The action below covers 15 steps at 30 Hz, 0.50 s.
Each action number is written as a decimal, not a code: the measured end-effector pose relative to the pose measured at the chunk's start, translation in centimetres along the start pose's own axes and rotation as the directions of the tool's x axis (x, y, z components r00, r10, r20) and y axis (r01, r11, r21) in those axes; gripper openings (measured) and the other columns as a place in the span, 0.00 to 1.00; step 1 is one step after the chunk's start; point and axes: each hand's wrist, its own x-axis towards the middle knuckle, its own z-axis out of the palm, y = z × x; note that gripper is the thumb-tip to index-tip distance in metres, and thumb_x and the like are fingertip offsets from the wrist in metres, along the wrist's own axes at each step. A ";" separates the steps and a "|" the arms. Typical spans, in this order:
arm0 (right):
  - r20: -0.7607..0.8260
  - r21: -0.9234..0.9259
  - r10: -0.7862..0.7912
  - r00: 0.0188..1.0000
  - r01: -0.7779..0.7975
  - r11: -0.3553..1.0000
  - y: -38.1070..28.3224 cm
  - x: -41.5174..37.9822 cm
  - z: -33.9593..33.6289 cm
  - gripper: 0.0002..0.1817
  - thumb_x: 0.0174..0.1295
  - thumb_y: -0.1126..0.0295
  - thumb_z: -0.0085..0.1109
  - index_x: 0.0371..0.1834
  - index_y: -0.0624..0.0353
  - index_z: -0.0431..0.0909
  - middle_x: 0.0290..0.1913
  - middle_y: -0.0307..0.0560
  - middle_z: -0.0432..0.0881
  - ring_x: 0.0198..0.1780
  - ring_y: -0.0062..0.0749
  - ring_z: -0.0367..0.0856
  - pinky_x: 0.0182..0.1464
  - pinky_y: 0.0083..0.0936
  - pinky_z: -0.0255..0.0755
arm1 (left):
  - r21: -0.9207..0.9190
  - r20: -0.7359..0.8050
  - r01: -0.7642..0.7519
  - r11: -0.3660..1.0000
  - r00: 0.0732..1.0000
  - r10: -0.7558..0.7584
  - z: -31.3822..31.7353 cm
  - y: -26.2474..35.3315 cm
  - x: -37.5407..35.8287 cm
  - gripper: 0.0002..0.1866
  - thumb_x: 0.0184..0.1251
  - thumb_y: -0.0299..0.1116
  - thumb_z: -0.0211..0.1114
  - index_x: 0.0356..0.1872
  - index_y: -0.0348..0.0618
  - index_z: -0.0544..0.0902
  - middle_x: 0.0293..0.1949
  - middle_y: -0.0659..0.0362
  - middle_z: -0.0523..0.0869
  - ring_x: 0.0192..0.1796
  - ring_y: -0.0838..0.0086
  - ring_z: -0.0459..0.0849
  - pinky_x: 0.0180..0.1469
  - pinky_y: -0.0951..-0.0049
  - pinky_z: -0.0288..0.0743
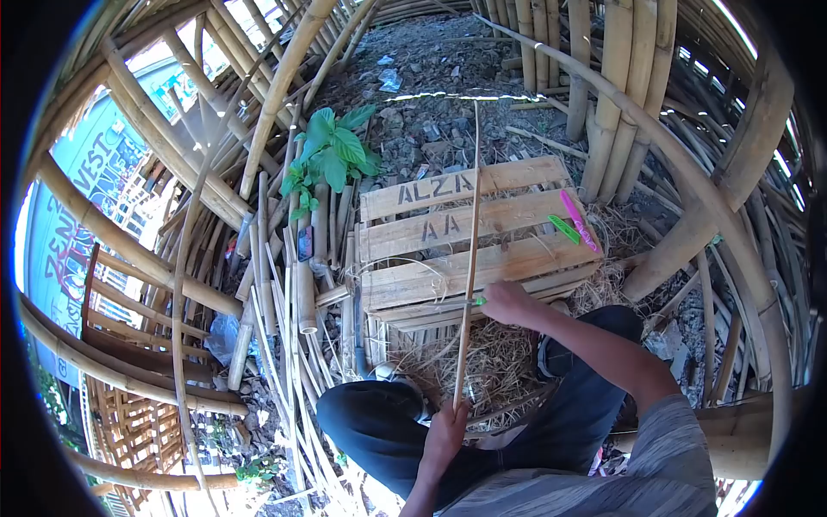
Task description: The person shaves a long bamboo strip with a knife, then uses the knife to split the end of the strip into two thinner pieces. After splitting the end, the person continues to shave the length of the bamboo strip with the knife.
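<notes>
A long thin bamboo strip point(473, 224) stands almost upright in the view, in front of a slatted wooden crate point(413, 286). My left hand point(445, 435) is closed around its lower end, between my knees. Higher up, at the crate's front edge, my right hand point(506, 303) is closed on a green-handled knife point(479, 301), whose blade meets the strip. On the crate's right side lie a bright green cutter point(564, 228) and a pink cutter point(572, 209). A thin curled shaving hangs over the crate's left part.
Straw point(491, 370) covers the ground between my legs. Bamboo poles point(303, 297) and thin strips lie to the left, near a leafy plant point(332, 153). Thick bamboo posts point(629, 95) rise at the right. Rubble point(431, 129) lies beyond the crate.
</notes>
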 end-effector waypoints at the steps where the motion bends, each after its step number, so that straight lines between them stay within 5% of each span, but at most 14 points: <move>1: 0.000 0.004 0.009 1.000 -0.009 1.000 0.4 0.4 0.4 0.15 0.52 0.64 0.54 0.23 0.69 0.80 0.24 0.65 0.79 0.30 0.54 0.82 0.37 0.45 0.75 | 0.003 0.009 0.001 1.000 1.000 -0.001 -0.1 0.2 -0.1 0.15 0.70 0.38 0.54 0.30 0.34 0.73 0.17 0.47 0.72 0.18 0.60 0.68 0.24 0.61 0.62; 3: -0.111 -0.169 -0.145 0.983 0.125 0.978 0.9 1.1 1.0 0.13 0.50 0.66 0.54 0.23 0.68 0.81 0.26 0.64 0.81 0.31 0.54 0.82 0.37 0.45 0.75 | 0.042 -0.018 -0.033 0.999 0.999 0.034 -0.6 0.8 -0.5 0.15 0.71 0.37 0.53 0.30 0.34 0.72 0.17 0.46 0.72 0.19 0.58 0.71 0.24 0.61 0.63; 4: -0.042 -0.162 0.011 0.999 -0.017 0.987 1.1 1.9 0.5 0.13 0.50 0.65 0.55 0.24 0.67 0.81 0.27 0.63 0.81 0.33 0.53 0.83 0.39 0.44 0.76 | 0.041 -0.011 -0.030 0.999 0.999 0.030 -0.2 0.7 -0.7 0.15 0.71 0.37 0.53 0.30 0.34 0.72 0.17 0.46 0.72 0.19 0.58 0.71 0.24 0.61 0.63; 7: -0.160 -0.168 0.008 0.987 -0.035 0.985 2.6 3.1 -1.4 0.13 0.50 0.65 0.53 0.26 0.64 0.82 0.29 0.61 0.83 0.35 0.51 0.84 0.37 0.42 0.77 | 0.085 -0.037 -0.070 0.994 0.997 0.073 0.5 0.8 -1.2 0.14 0.71 0.36 0.52 0.31 0.33 0.72 0.18 0.44 0.73 0.20 0.56 0.74 0.24 0.61 0.63; 9: -0.138 -0.150 0.035 0.990 -0.056 0.987 2.7 3.5 -1.1 0.13 0.50 0.66 0.53 0.27 0.64 0.83 0.31 0.61 0.83 0.35 0.50 0.84 0.38 0.42 0.77 | 0.075 -0.006 0.024 0.997 1.000 -0.024 0.2 1.2 -1.4 0.13 0.69 0.36 0.53 0.37 0.33 0.75 0.24 0.35 0.77 0.33 0.41 0.78 0.29 0.50 0.69; 10: -0.158 -0.184 0.049 0.986 -0.078 0.980 2.8 3.8 -1.2 0.13 0.50 0.65 0.54 0.27 0.64 0.83 0.31 0.61 0.83 0.35 0.50 0.84 0.37 0.42 0.77 | 0.072 -0.009 0.024 0.997 1.000 -0.024 0.1 1.2 -1.5 0.13 0.69 0.36 0.53 0.37 0.33 0.75 0.24 0.35 0.77 0.33 0.41 0.78 0.29 0.50 0.69; 12: -0.180 -0.222 0.060 0.982 -0.100 0.970 3.7 4.8 -2.0 0.13 0.50 0.65 0.54 0.27 0.64 0.83 0.31 0.61 0.83 0.35 0.50 0.84 0.37 0.41 0.77 | 0.138 -0.032 -0.017 0.990 0.999 0.022 0.2 1.6 -1.8 0.13 0.70 0.35 0.53 0.31 0.33 0.72 0.17 0.45 0.73 0.20 0.58 0.75 0.24 0.60 0.64; 15: -0.345 -0.036 0.278 0.897 -0.308 0.951 6.4 6.4 -5.2 0.13 0.51 0.64 0.55 0.27 0.64 0.83 0.32 0.60 0.83 0.36 0.50 0.84 0.38 0.41 0.77 | 0.038 0.032 -0.035 0.999 0.999 0.033 0.1 0.9 -4.6 0.13 0.70 0.35 0.52 0.31 0.33 0.71 0.16 0.49 0.72 0.18 0.65 0.74 0.23 0.59 0.64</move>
